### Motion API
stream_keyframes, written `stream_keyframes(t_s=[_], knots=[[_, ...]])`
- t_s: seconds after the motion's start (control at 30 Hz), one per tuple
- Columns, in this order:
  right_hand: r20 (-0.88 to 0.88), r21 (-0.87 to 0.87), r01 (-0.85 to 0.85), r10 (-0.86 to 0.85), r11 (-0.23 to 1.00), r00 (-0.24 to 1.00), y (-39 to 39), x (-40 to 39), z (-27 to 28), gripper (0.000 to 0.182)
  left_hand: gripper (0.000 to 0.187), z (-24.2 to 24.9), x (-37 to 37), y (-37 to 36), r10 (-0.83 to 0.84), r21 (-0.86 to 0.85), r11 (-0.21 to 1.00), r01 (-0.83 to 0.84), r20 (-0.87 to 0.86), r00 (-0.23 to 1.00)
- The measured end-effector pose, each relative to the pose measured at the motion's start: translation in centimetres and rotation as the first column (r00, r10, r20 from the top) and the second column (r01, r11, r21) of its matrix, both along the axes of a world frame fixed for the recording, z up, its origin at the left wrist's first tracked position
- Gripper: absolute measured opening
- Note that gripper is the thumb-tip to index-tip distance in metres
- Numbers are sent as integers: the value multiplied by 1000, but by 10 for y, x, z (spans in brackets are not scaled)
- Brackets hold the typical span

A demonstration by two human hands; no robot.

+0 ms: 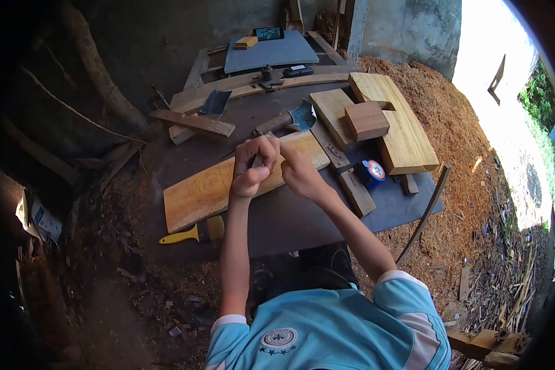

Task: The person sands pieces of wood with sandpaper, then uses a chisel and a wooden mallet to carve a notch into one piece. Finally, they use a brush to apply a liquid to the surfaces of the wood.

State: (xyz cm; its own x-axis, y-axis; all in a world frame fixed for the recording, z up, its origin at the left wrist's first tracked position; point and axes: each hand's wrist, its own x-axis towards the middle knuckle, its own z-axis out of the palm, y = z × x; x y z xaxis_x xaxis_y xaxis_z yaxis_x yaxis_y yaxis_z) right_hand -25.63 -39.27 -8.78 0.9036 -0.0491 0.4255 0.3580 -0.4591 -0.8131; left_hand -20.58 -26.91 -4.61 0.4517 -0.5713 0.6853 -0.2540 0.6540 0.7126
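Both hands meet above a long, light wooden board (pixel 197 190) on the dark tabletop. My left hand (pixel 253 168) is closed in a fist, thumb folded over, around a small greyish thing too hidden to name. My right hand (pixel 301 171) touches or nearly touches it from the right, its fingers curled and closed; anything between them is hidden. Below the board lies a paintbrush (pixel 182 235) with a yellow handle, its bristles partly behind my left forearm. Right of my hands sits a blue tape measure (pixel 371 171).
A reddish-brown wooden block (pixel 367 119) rests on light planks (pixel 407 139) at the right. Dark wood strips (pixel 194 123) and sandpaper (pixel 216 103) lie at the left back. Behind are a grey panel (pixel 271 52) and a phone (pixel 268 33). Sawdust (pixel 456 123) is heaped beyond the table.
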Motion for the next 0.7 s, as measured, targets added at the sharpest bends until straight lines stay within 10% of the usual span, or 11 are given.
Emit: stream_keyframes(t_s=[0.07, 0.17, 0.27, 0.37, 0.4, 0.5, 0.6, 0.7], knots=[[140, -21, -18, 21, 1000, 990, -3, -7, -1, 60, 21, -4, 4, 7, -82, 4, 997, 82, -41, 996], [-197, -72, -17, 2, 997, 980, -14, -3, -9, 60, 21, 5, 9, 1, -220, 89, 971, 222, -32, 975], [203, 23, 46, -50, 999, 978, -3, -22, -5, 55, 27, 6, 27, -9, -460, 100, 885, 454, 49, 887], [-174, 125, -36, 58, 992, 983, -23, -14, -27, 54, 34, 5, 26, -14, -600, 157, 788, 595, -21, 800], [-286, 108, -43, 73, 993, 955, -19, -18, -16, 52, 37, 8, 28, -15, -616, 222, 767, 602, -8, 788], [120, 219, 78, -107, 973, 987, 2, -31, -8, 45, 40, 12, 31, -19, -667, 177, 732, 658, -10, 745], [-181, 248, 39, 7, 968, 983, -26, -18, -35, 43, 42, 9, 33, -17, -638, 171, 746, 644, -97, 764], [-80, 323, 139, -119, 936, 990, -43, 3, -18, 42, 56, 1, 37, -20, -476, 148, 862, 485, -92, 875]])
